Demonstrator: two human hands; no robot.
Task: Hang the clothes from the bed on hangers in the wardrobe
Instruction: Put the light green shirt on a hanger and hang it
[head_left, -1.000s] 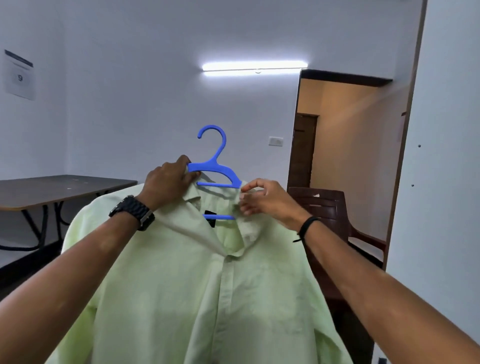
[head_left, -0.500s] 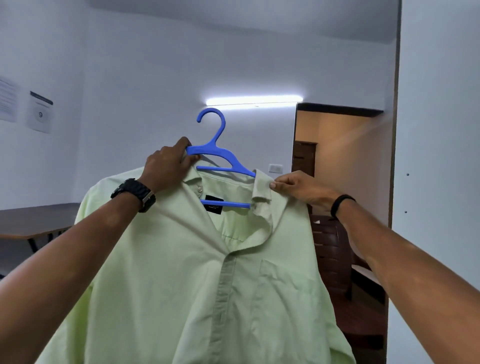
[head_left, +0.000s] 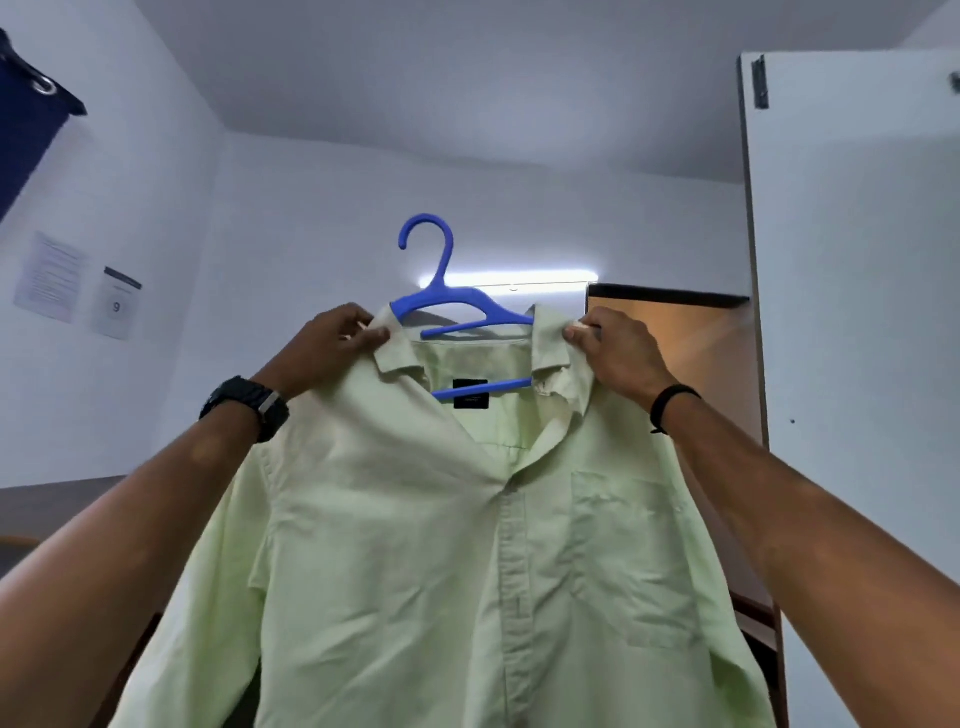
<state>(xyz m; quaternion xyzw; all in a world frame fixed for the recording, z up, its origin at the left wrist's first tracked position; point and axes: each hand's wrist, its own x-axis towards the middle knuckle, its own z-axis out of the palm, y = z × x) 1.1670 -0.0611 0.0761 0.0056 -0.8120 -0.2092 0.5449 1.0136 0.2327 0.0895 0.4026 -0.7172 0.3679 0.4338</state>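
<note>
Shirt (head_left: 467, 545) held up in front w/ both hands, already on the blue hanger (head_left: 457, 312). Left hand (head_left: 332, 348) pinches collar at the left; right hand (head_left: 613, 353) pinches it at the right. Hook sticks up between the grips, hanger's long axis left-right. White wardrobe door (head_left: 852, 260) stands at right, nearer right hand; rail not visible.

both arms raised, left hand (head_left: 332, 343) and right hand (head_left: 615, 349) each in a closed pinching grip
</note>
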